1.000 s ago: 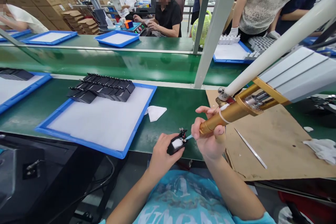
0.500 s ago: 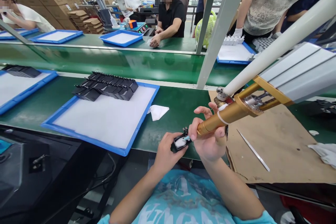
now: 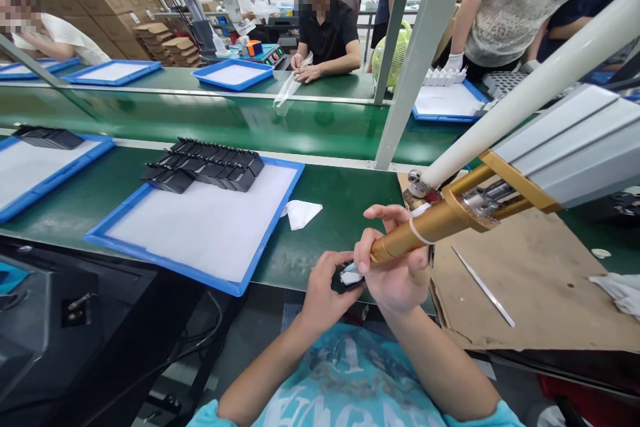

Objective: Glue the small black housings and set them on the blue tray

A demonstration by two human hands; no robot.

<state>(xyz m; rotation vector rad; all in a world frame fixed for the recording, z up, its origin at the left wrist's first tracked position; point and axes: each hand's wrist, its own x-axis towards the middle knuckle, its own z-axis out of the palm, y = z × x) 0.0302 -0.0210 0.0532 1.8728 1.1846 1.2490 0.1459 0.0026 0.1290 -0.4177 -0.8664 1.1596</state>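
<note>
My left hand [image 3: 324, 290] is closed round a small black housing [image 3: 351, 277] with a white inside, held at the bench's front edge. Gripped in my right hand [image 3: 397, 273] is a gold dispensing gun [image 3: 417, 230], which slants down from a grey, box-like body [image 3: 570, 147] at the upper right. Its pale blue tip points into the housing. My right fingers partly hide the tip and the housing's far end. Left of my hands, a blue-rimmed tray [image 3: 273, 230] lined with white holds several black housings [image 3: 215, 163] in rows.
A folded white cloth [image 3: 303, 214] lies right of the tray. Tweezers [image 3: 483, 287] rest on brown cardboard [image 3: 545, 280]. Another blue tray [image 3: 60, 177] stands at the left. A metal post [image 3: 415, 60] rises before me. Across the green bench, a person in black [image 3: 327, 30] handles clear plastic.
Both hands have shifted slightly, the left to the right with the housing, and the gun's tip a little to the left. The person in black has pulled out a plastic bag.
</note>
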